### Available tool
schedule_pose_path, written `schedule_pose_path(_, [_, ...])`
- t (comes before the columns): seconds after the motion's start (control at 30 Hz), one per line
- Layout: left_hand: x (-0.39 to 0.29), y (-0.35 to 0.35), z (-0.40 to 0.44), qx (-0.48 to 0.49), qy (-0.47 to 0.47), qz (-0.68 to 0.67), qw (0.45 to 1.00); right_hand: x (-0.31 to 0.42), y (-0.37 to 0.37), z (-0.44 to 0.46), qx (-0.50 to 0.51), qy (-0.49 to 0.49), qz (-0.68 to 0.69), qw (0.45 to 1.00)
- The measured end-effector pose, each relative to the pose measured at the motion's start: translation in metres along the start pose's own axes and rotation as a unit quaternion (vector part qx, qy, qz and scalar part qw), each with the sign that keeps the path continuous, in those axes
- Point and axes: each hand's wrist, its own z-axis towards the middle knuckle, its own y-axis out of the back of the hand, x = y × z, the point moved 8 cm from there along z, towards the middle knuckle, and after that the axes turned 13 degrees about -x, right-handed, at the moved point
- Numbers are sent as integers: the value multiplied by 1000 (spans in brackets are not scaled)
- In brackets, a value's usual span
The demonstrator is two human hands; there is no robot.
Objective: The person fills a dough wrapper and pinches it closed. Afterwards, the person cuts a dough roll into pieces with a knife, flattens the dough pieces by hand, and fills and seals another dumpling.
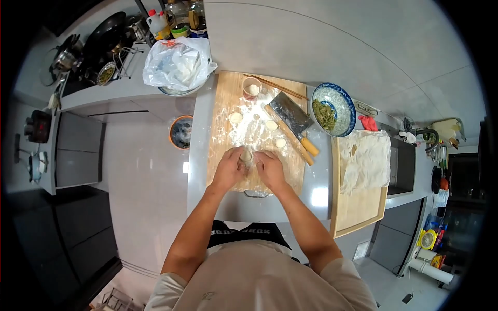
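A small pale piece of dough (246,155) is between my hands, low on the floured wooden board (220,98). My left hand (229,167) has its fingers closed on the dough's left side. On the right, my right hand (270,167) is close to the dough with bent fingers a little apart, and nothing shows in its grip. Flat round dough pieces lie beyond my hands: one at the left (235,118), one near the middle (271,125) and a smaller one (280,142) above my right hand. A rolling pin (288,133) rests slantwise beside a cleaver (291,113) with a wooden handle.
At the board's far end stand a cup (252,88) and chopsticks (282,86). A blue-patterned bowl (348,111) with green filling is to the right, above a wooden tray (360,215) partly covered by white cloth (365,160). A plastic bag (179,65) sits at the back left.
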Motion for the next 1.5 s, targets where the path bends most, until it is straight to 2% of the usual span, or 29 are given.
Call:
schedule_pose_path(0.07, [6, 14, -1, -73, 69, -19, 995, -7, 1, -1, -83, -126, -24, 988])
schedule_pose_path(0.1, [8, 16, -3, -72, 69, -16, 995, 2, -3, 2, -83, -126, -22, 988])
schedule_pose_path(0.17, [28, 27, -11, -101, 148, -25, 983, 21, -7, 11, -71, -78, -112, 988])
schedule_pose_path(0.3, [36, 39, -18, -138, 160, -38, 977, 20, -24, 8, -46, -34, -72, 996])
schedule_pose_path(0.37, [36, 46, -23, -158, 147, -38, 976, 33, -31, -6, -42, 114, -94, 988])
schedule_pose_path(0.47, [41, 54, -30, -176, 169, -30, 969, 50, -12, -33, -65, 115, -76, 988])
schedule_pose_path(0.5, [43, 56, -32, -180, 171, -31, 968, 49, -8, -38, -71, 77, -77, 992])
schedule_pose_path(0.63, [49, 57, -40, -195, 175, -35, 964, 66, -19, -39, -73, 97, -139, 983])
schedule_pose_path(0.7, [48, 57, -41, -204, 176, -34, 963, 52, -28, -26, -87, 7, -124, 988])
schedule_pose_path(0.83, [40, 57, -37, -195, 180, -37, 963, 45, -40, -25, -39, 11, -38, 998])
schedule_pose_path(0.9, [37, 58, -37, -194, 181, -43, 963, 39, -15, -34, -153, -55, -9, 987])
schedule_pose_path(0.93, [38, 57, -39, -189, 182, -36, 964, 41, -14, -34, -152, -55, -10, 987])
schedule_pose_path(1.0, [38, 55, -42, -184, 183, -30, 965, 30, -22, -37, -103, -121, -17, 987])
schedule_pose_path(1.03, [37, 53, -42, -181, 172, -29, 968, 29, -26, -35, -105, -123, -17, 987])
schedule_pose_path(1.1, [35, 54, -42, -172, 157, -30, 972, 38, -34, -23, -108, -56, -28, 992])
schedule_pose_path(1.23, [37, 57, -35, -145, 154, -51, 976, 41, -18, -37, -145, -65, 16, 987])
schedule_pose_path(1.3, [40, 61, -33, -138, 149, -76, 976, 59, -23, -49, -94, 23, -139, 986])
schedule_pose_path(1.33, [41, 63, -32, -130, 146, -75, 978, 63, -24, -50, -98, 18, -144, 985])
schedule_pose_path(1.43, [47, 68, -30, -112, 132, -78, 982, 65, -56, -48, 22, -11, -195, 980])
schedule_pose_path(1.5, [52, 68, -32, -105, 126, -79, 983, 68, -60, -50, 37, -20, -204, 978])
